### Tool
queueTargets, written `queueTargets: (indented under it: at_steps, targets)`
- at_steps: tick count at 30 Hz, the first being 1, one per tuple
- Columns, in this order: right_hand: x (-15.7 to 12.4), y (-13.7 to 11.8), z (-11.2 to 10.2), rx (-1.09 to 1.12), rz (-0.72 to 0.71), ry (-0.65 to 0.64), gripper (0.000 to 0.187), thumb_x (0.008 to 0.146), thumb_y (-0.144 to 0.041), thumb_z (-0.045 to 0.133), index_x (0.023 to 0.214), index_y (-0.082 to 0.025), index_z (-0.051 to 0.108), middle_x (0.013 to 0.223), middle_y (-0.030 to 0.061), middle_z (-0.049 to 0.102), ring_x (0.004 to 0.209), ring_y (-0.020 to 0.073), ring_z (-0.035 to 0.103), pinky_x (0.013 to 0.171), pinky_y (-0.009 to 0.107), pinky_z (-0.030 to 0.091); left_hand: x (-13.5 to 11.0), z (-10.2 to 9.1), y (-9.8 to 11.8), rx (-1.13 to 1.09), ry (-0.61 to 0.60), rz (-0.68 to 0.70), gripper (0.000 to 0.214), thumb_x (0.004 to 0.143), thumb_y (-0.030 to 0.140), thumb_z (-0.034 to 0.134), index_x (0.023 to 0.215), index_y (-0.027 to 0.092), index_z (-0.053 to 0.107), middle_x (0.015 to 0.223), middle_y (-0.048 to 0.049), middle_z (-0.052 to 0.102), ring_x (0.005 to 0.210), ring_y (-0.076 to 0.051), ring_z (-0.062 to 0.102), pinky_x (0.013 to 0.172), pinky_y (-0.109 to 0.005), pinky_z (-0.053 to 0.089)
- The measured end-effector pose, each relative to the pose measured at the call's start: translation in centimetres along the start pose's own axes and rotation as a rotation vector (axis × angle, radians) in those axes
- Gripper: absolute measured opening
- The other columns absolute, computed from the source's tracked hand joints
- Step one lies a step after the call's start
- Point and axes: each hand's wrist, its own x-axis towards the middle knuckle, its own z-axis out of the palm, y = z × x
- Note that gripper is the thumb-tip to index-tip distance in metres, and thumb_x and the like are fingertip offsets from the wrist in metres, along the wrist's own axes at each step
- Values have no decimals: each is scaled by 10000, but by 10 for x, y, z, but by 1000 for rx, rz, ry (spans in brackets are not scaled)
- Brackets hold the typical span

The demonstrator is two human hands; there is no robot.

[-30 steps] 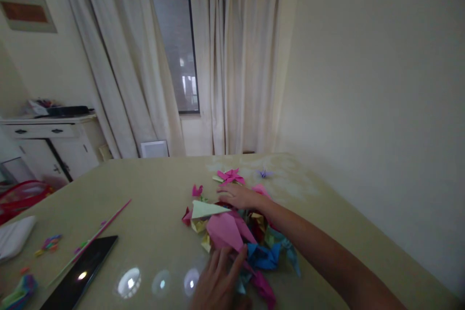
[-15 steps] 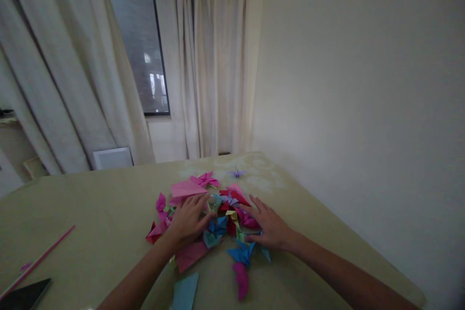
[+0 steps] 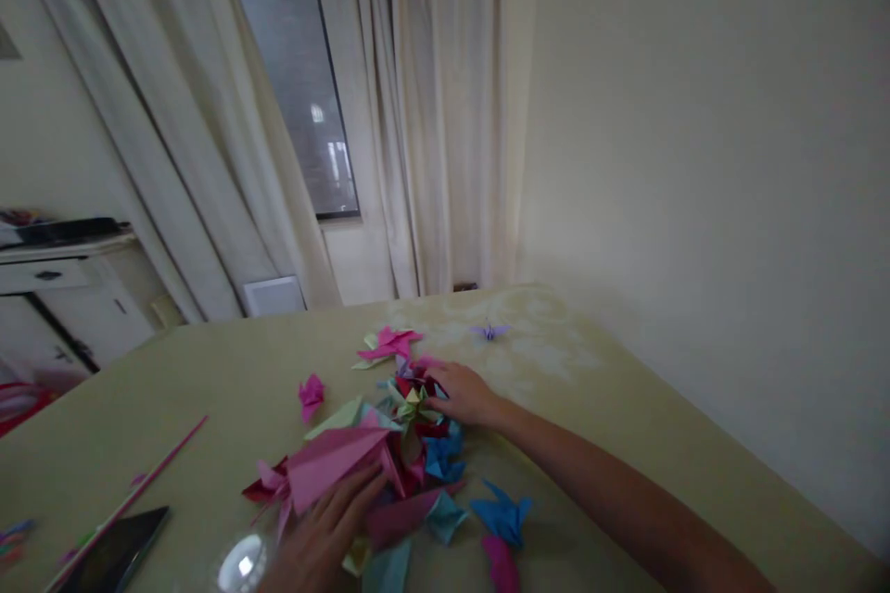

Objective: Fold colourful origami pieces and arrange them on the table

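Note:
A loose heap of folded paper pieces lies on the table, with pink paper (image 3: 334,459), green-yellow paper (image 3: 412,403) and blue paper (image 3: 443,454) among them. My left hand (image 3: 330,523) is at the heap's near side, fingers stretched over the pink paper and slightly blurred. At the far right of the heap, my right hand (image 3: 463,394) rests against the red and green pieces, thumb and fingers apart; its fingertips are partly hidden. A blue paper crane (image 3: 504,514) and a magenta folded piece (image 3: 501,563) lie nearer me.
A purple paper crane (image 3: 490,332) sits alone toward the back. On the left are a pink stick (image 3: 157,470), a dark phone-like slab (image 3: 115,551) and a clear round object (image 3: 242,565). The wall (image 3: 695,204) borders the table (image 3: 591,500) on the right.
My left hand has come down toward me, and my right hand has moved up to the far side of the heap. Papers have shifted, with pink ones nearer. The view has turned left.

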Motion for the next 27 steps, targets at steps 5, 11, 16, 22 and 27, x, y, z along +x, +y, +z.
queueTargets:
  at_steps: [5,11,16,22,27]
  targets:
    - [18,-34,11,126,-198,-102,281,966,-224,709,1246,-210,724,1296,102,743,1204,266,681,1071,381,500,0,28,42,355,115,390,767,993,383,713,1661,414,339,1516,-72,652,1300,-285,700,963,-339,645]
    - [-15,-35,-24,260,-173,6,445,993,-496,685,1342,-220,700,1442,117,668,1362,266,588,1123,373,487,68,15,84,479,81,575,562,1044,311,624,1587,329,480,1666,-38,489,1371,-261,634,1022,-348,602]
    - [-72,-18,-59,253,94,188,573,1093,-597,378,1354,-184,676,1387,194,656,1314,316,611,1055,477,541,131,-23,70,319,-33,236,681,987,330,676,1624,316,434,1737,-71,370,1551,-342,423,1241,-569,391]
    - [-151,-49,-22,72,28,-106,949,779,-733,803,1605,-411,464,1766,126,268,1607,461,220,1268,679,204,125,-58,-31,307,-97,-512,955,837,609,721,1655,244,390,1739,-217,314,1547,-555,317,1121,-850,284]
    - [-124,-46,-3,-40,92,-142,957,820,-643,810,1646,-391,396,1793,149,152,1624,480,144,1248,720,198,74,-60,-88,96,-123,-555,868,856,630,623,1538,102,524,1520,-278,600,1366,-462,610,1120,-585,484]
